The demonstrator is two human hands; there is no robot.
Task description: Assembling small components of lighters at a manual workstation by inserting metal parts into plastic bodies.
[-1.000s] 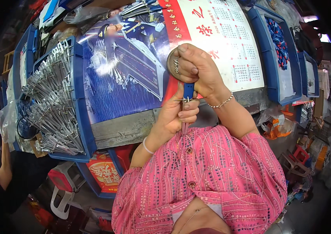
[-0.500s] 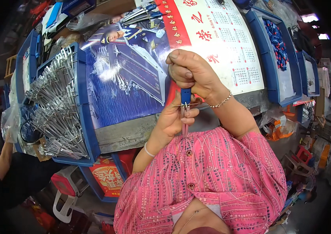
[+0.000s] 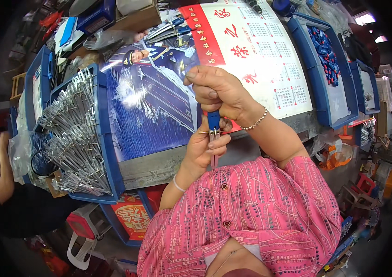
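My right hand (image 3: pixel 217 92) is closed around the blue handle (image 3: pixel 213 120) of a small metal plier-like tool, held upright over the table's near edge. My left hand (image 3: pixel 205 147) sits just below it and pinches the tool's thin metal jaws (image 3: pixel 215 147), which point down toward my pink shirt. Both wrists wear thin bracelets. The tool's upper end is hidden inside my right fist.
A large poster calendar (image 3: pixel 251 51) covers the table. A blue bin (image 3: pixel 106 138) full of several bare metal tools stands at the left. Another blue bin (image 3: pixel 309 60) with blue handles is at the right. A person in black (image 3: pixel 6 184) sits far left. A plastic stool (image 3: pixel 83 235) stands below.
Both hands with the tool have shifted slightly down and toward me. My right fist now wraps lower on the blue handle, and the view has moved a little closer.
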